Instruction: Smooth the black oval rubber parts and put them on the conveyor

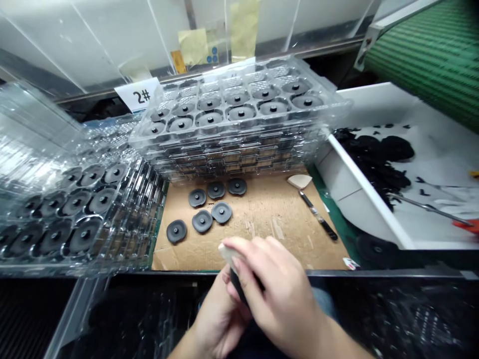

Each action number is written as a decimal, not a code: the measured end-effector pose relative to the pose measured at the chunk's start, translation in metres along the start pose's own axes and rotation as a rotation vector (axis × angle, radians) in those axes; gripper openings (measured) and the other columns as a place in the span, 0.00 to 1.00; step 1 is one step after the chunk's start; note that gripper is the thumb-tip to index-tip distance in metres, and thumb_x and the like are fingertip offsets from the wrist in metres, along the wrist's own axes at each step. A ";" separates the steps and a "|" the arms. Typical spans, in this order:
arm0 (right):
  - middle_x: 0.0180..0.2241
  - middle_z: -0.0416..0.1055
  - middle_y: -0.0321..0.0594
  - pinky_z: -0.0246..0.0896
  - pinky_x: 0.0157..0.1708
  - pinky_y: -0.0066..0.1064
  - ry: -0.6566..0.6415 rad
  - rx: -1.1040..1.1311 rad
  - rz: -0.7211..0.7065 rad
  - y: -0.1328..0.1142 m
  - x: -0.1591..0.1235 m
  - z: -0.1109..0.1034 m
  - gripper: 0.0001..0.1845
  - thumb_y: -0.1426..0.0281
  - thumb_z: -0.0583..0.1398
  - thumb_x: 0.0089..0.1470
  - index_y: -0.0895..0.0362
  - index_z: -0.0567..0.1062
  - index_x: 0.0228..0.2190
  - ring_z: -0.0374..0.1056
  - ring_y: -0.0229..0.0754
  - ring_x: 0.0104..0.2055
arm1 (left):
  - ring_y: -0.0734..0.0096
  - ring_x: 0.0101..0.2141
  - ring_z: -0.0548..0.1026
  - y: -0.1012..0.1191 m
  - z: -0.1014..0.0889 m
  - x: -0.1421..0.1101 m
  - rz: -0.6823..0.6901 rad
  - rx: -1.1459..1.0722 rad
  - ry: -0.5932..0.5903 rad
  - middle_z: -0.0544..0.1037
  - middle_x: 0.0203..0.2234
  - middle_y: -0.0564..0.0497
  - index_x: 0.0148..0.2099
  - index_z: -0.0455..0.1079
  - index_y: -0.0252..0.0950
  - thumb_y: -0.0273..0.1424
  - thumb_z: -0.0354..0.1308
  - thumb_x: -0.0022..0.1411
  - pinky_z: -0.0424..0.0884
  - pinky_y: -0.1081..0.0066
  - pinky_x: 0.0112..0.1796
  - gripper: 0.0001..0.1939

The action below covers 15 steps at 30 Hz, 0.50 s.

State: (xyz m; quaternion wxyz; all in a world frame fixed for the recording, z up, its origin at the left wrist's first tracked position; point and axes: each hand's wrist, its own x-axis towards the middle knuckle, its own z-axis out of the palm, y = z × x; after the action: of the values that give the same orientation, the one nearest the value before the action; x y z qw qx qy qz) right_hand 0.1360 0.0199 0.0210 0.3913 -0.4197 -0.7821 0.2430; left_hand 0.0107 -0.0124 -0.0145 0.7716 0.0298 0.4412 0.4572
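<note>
My left hand (pixel 219 321) and my right hand (pixel 277 284) are together over the front edge of the bench, holding a black rubber part (pixel 239 288) that is mostly hidden by my fingers. A pale wedge-shaped pad (pixel 227 254) pokes out from under my right fingers. Several black rubber discs (pixel 202 221) with central nubs lie on a cardboard sheet (pixel 262 239) just beyond my hands. A matching cream pad (pixel 300 181) and a black-handled blade tool (pixel 318 215) rest further right on the cardboard.
Stacks of clear plastic trays (pixel 239 99) holding black discs stand behind and left of the cardboard. A white bin (pixel 359 199) of black rubber scraps, with red-handled pliers (pixel 466 225), is to the right. A green belt (pixel 422 60) runs at the top right, near a "2#" card (pixel 137 94).
</note>
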 end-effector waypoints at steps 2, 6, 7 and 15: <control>0.31 0.74 0.40 0.62 0.33 0.32 -0.021 0.040 -0.055 0.000 -0.006 -0.005 0.14 0.77 0.51 0.56 0.59 0.71 0.42 0.67 0.39 0.30 | 0.63 0.43 0.75 0.002 0.001 -0.001 -0.017 -0.015 -0.020 0.80 0.38 0.47 0.40 0.76 0.38 0.36 0.71 0.36 0.67 0.69 0.48 0.24; 0.29 0.74 0.33 0.60 0.30 0.27 -0.229 -0.004 0.045 0.005 -0.022 -0.025 0.13 0.76 0.52 0.57 0.52 0.71 0.41 0.67 0.36 0.28 | 0.68 0.37 0.76 0.006 -0.003 0.000 -0.038 -0.046 -0.073 0.81 0.37 0.49 0.41 0.75 0.40 0.35 0.75 0.24 0.71 0.77 0.37 0.34; 0.29 0.73 0.34 0.59 0.29 0.28 -0.225 -0.073 0.064 0.008 -0.023 -0.028 0.14 0.75 0.51 0.57 0.52 0.70 0.43 0.66 0.36 0.27 | 0.70 0.35 0.76 0.007 -0.002 0.000 -0.053 -0.029 -0.076 0.81 0.34 0.50 0.40 0.76 0.39 0.35 0.74 0.28 0.71 0.78 0.35 0.30; 0.28 0.72 0.35 0.52 0.30 0.29 -0.238 0.021 -0.123 0.011 0.008 -0.019 0.15 0.74 0.49 0.60 0.53 0.75 0.38 0.62 0.36 0.28 | 0.70 0.34 0.76 0.011 0.004 -0.004 -0.022 0.063 -0.308 0.80 0.30 0.51 0.38 0.77 0.33 0.38 0.69 0.40 0.69 0.75 0.39 0.21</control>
State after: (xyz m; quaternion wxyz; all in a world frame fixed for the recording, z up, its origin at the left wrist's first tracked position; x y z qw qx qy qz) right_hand 0.1541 0.0335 0.0273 0.3141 -0.3350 -0.8448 0.2747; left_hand 0.0058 -0.0071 -0.0045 0.8338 0.1188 0.3322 0.4247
